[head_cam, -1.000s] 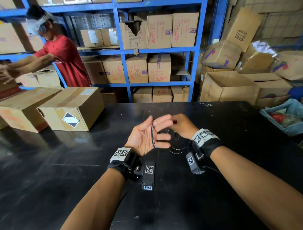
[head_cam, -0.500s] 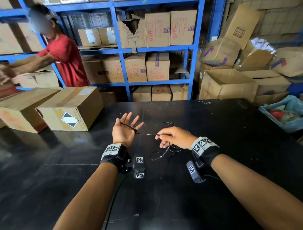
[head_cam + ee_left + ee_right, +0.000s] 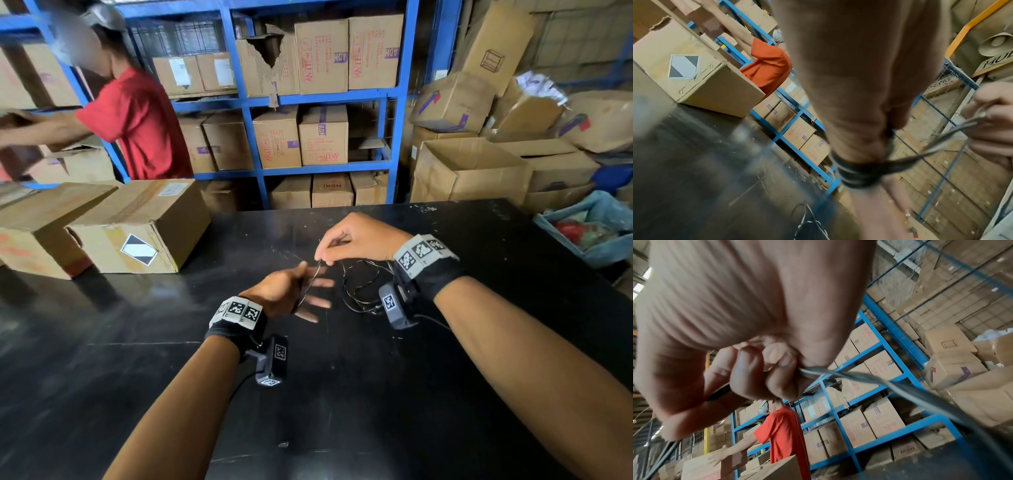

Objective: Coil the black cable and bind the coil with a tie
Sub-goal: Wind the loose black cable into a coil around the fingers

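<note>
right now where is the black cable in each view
Head: black cable at centre, wound round the left hand, rising to the right hand.
Left wrist: turns low at centre.
Right wrist: leaves the fingers toward lower right.
Shared landmark: the person in red.

Blue shelving [image 3: 397, 92], stacked cardboard boxes [image 3: 322, 54]
</note>
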